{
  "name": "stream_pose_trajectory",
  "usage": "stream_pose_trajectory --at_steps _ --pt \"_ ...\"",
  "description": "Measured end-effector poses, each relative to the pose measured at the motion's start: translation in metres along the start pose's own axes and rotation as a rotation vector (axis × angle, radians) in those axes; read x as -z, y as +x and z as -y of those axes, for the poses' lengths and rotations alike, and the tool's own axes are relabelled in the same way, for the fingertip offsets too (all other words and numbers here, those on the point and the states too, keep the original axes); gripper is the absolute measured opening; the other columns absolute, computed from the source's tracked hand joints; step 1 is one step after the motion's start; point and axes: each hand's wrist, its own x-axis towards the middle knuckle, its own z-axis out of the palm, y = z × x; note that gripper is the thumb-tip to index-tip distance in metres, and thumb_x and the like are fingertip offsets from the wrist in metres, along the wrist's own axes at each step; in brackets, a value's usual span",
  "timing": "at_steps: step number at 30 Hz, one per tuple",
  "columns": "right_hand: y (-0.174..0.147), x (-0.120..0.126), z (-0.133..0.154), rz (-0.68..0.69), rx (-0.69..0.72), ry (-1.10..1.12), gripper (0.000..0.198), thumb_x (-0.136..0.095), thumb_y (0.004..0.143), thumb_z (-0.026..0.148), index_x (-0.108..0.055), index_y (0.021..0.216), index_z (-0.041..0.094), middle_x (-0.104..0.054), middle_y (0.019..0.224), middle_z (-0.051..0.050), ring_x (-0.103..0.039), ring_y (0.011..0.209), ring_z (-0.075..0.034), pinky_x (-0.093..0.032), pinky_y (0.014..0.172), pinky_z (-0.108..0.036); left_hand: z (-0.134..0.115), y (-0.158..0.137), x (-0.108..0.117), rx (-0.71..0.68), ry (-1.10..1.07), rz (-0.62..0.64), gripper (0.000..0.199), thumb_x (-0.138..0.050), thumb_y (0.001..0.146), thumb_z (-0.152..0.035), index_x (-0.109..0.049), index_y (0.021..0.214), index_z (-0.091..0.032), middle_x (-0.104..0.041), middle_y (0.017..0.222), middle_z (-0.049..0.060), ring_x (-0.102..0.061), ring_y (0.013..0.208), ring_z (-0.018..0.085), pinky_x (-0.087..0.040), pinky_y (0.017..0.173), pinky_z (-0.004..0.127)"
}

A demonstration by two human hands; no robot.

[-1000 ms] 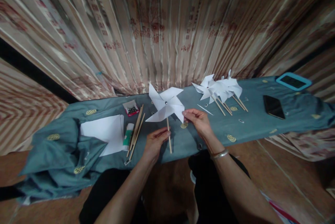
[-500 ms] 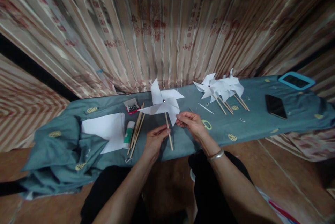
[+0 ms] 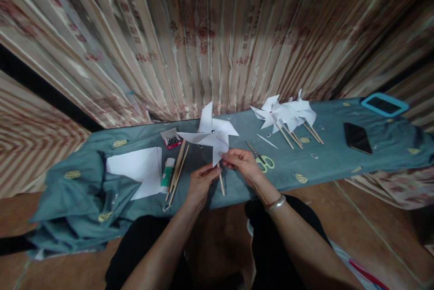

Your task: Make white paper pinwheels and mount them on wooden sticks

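A white paper pinwheel (image 3: 220,142) stands up in front of me, a dark-and-silver pin at its centre and a thin wooden stick (image 3: 221,185) below. My left hand (image 3: 200,182) is closed on that stick, thumb and fingers pinching it just under the lowest blade. With bent fingers my right hand (image 3: 241,163) meets the edge of the same lower blade, thumb and fingertips together there. Behind the right wrist lies a pair of scissors (image 3: 267,164) with light green handles. Left of the pinwheel are loose wooden sticks (image 3: 178,175) and a green-and-white glue stick (image 3: 167,173).
A small red-and-white box of pins (image 3: 171,139) sits behind the sticks. White paper sheets (image 3: 139,170) lie at left on the green cloth (image 3: 233,190). Several finished pinwheels (image 3: 288,111) lie right, with a black phone (image 3: 357,137) and a blue-framed tablet (image 3: 384,104) farther over.
The pinwheel's blades have turned clockwise a little, the lower blade swinging left. My right hand has moved slightly left with it, uncovering more of the scissors. My left hand stays on the stick.
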Motion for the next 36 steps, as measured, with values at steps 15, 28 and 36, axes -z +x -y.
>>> stream_pose_trajectory --at_steps 15,28,36 --pt "0.018 0.055 0.023 -0.424 0.344 -0.055 0.031 -0.082 0.056 0.046 -0.068 0.067 0.021 -0.068 0.065 -0.001 -0.052 0.056 -0.011 -0.041 0.056 -0.026 -0.005 -0.004 0.001 0.069 0.022 0.01 0.041 -0.092 0.037 -0.029 -0.078 0.074 -0.016 -0.075 0.079 0.007 -0.061 0.068 0.012 -0.047 0.072 0.026" --pt "-0.002 0.035 0.004 0.107 0.064 -0.264 0.039 -0.077 0.063 0.057 -0.072 0.066 0.018 -0.071 0.065 -0.003 -0.057 0.055 -0.01 -0.047 0.058 -0.024 -0.017 0.002 0.004 0.022 -0.035 -0.036 0.04 -0.091 0.037 -0.027 -0.077 0.073 -0.016 -0.074 0.076 0.006 -0.061 0.067 0.012 -0.047 0.071 0.026" --pt "-0.018 0.007 -0.015 0.52 -0.076 -0.349 0.037 -0.078 0.063 0.054 -0.072 0.061 0.017 -0.069 0.058 -0.001 -0.054 0.05 -0.01 -0.043 0.051 -0.022 -0.017 0.004 0.005 -0.009 -0.027 -0.035 0.039 -0.09 0.038 -0.027 -0.077 0.073 -0.016 -0.074 0.077 0.006 -0.063 0.072 0.015 -0.047 0.076 0.03"
